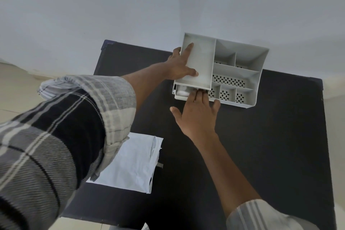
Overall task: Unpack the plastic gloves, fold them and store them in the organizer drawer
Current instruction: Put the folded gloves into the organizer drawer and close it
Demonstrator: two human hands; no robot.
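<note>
Bracing the grey plastic organizer (pixel 237 73) with our spread left grip (pixel 182 65), we press flat right fingers (pixel 197 97) on its drawer (pixel 182 92); crumpled gloves (pixel 183 91) lie inside, just beyond that grip.

A black table (pixel 261 155) is occupying the middle of the view, its far edge lying close to a pale wall (pixel 168 5) that is filling the upper part of the scene. A wall corner is showing as a faint vertical line above the table's far side. Beige floor (pixel 16 84) is showing at the far left and along the right edge.
</note>
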